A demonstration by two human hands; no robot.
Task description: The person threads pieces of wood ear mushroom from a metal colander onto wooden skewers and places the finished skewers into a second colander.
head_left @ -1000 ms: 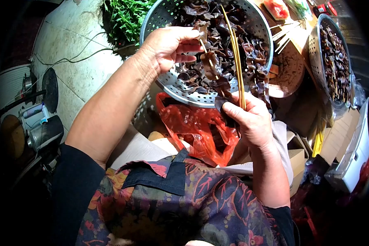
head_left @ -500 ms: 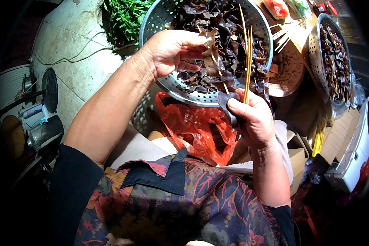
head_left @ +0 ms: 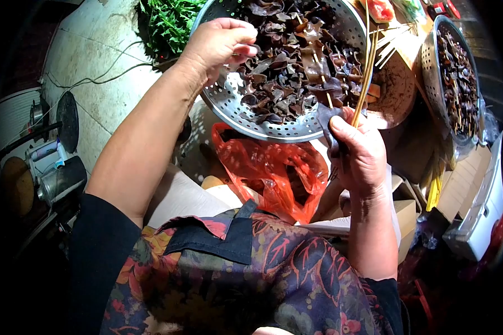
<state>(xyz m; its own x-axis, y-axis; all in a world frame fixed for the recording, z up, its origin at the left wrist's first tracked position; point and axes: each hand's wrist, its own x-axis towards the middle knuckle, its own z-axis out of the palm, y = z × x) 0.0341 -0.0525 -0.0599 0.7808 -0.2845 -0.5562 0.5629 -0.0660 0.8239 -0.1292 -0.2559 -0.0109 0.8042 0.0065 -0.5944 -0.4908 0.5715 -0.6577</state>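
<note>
Dark, ruffled fungus pieces (head_left: pixel 279 84) fill much of a perforated metal colander (head_left: pixel 229 106). My left hand (head_left: pixel 221 47) is over the colander's left side, its fingers curled together; what they hold, if anything, is too small to name. At the colander's lower right, my right hand (head_left: pixel 360 145) grips a skewer threaded with fungus (head_left: pixel 317 61), which slants up over the colander. The same hand also holds several bare wooden skewers (head_left: pixel 368 72), pointing upward.
A red plastic bag (head_left: pixel 274 173) lies below the colander. Green leaves (head_left: pixel 170 25) are at upper left. Loose sticks (head_left: pixel 390 44) lie at upper right, beside a second colander (head_left: pixel 430 67) of threaded skewers. A brown bowl (head_left: pixel 397 100) and a white box (head_left: pixel 475 223) are at right.
My left hand has moved up and left, away from the threaded fungus, and its fingers have curled in. My right hand has shifted right and slightly up with the skewers.
</note>
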